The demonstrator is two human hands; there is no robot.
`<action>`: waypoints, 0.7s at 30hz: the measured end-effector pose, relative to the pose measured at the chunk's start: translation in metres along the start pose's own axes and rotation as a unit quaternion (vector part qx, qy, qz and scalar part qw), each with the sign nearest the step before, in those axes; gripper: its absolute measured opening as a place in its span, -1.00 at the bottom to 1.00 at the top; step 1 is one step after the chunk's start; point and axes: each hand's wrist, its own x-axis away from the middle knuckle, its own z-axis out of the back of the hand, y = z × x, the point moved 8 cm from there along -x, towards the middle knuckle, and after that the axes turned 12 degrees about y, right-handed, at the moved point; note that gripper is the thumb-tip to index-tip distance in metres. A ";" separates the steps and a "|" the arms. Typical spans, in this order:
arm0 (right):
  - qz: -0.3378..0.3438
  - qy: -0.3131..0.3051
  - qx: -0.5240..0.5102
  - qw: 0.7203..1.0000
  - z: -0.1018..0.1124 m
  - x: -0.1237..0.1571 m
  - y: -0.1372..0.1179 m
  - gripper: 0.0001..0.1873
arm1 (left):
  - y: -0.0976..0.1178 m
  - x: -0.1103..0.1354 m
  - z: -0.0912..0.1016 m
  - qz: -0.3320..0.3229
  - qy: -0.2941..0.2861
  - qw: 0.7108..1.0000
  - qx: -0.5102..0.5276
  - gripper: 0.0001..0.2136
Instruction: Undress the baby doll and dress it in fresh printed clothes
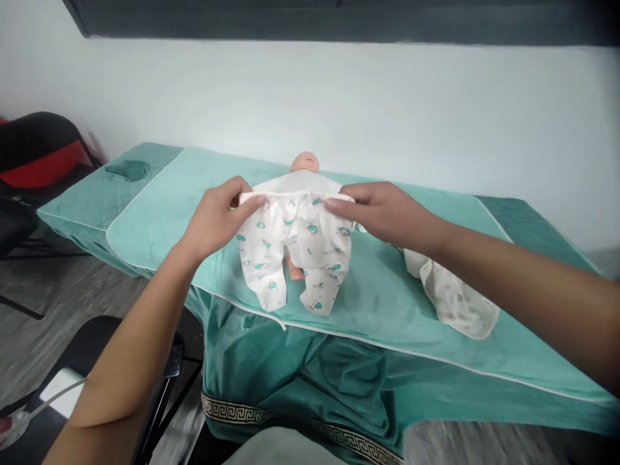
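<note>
the left hand and the right hand each pinch one end of the elastic waistband of the printed baby pants, fingers closed on the cloth and holding it stretched between them. the pants hang legs-down over a doll that lies on the teal-covered bed, only its head and a bit of leg showing. a second small garment lies on the cover under the right forearm. a black chair stands at lower left.

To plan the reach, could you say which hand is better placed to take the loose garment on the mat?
Likely the right: the right hand, gripping the pants, has the loose garment lying just below its forearm; the left hand grips the pants' far side.
</note>
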 end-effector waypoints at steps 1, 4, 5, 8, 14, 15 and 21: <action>0.001 0.017 -0.042 0.999 -0.003 -0.002 -0.009 -0.45 | 0.006 -0.001 0.000 0.002 0.034 0.999 0.033 -0.71; 0.020 0.028 -0.164 0.986 -0.021 -0.010 -0.040 -0.56 | 0.031 -0.006 -0.012 -0.028 0.045 0.990 0.131 -0.73; 0.020 0.027 -0.198 0.980 -0.027 -0.014 -0.048 -0.56 | 0.037 -0.007 -0.017 -0.043 0.037 0.986 0.155 -0.71; 0.003 0.054 -0.279 0.959 -0.040 -0.036 -0.049 -0.59 | 0.028 -0.007 -0.025 -0.056 0.056 0.978 0.194 -0.55; -0.049 0.144 -0.350 0.924 -0.072 -0.095 0.023 -0.64 | -0.074 0.040 -0.082 0.136 0.007 0.987 0.088 -0.55; -0.073 0.145 -0.328 0.931 -0.083 -0.099 0.040 -0.63 | -0.086 0.050 -0.088 0.161 0.003 0.985 0.064 -0.65; -0.118 -0.118 -0.073 0.983 -0.161 -0.081 0.098 -0.85 | -0.081 0.052 -0.079 0.060 0.146 0.987 0.025 -0.76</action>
